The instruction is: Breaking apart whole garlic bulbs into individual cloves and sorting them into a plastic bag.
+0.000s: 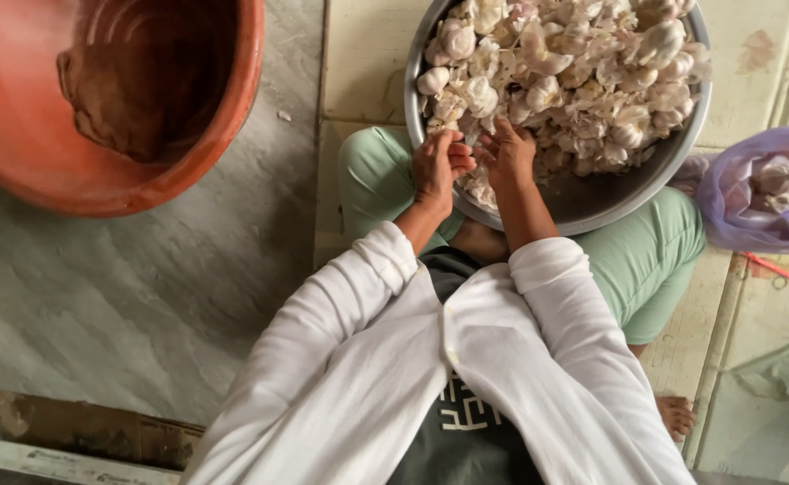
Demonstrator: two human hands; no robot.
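Both hands meet at the near rim of the bowl (pixel 421 135). The left hand (pixel 437 166) has its fingers curled in tight, pinched on a small piece of garlic (pixel 463 154) that barely shows between the fingertips. The right hand (pixel 508 153) lies just beside it, fingers bent down into the pile; whether it grips anything I cannot tell, since the fingertips are buried among the cloves. The two hands are almost touching.

The bowl is wide, of grey metal, resting on the person's lap over pale green trousers (pixel 655 260), and it is heaped with white garlic bulbs (pixel 574 67) and loose papery skins. White sleeves (pixel 359 305) run back from both wrists.

To the right, on the floor, sits a purple plastic bag (pixel 758 193) with more garlic inside, and a thin red stick (pixel 772 268) lies just below it. Well apart at upper left stands a big orange tub (pixel 62 193) on the grey stone floor (pixel 143 296).
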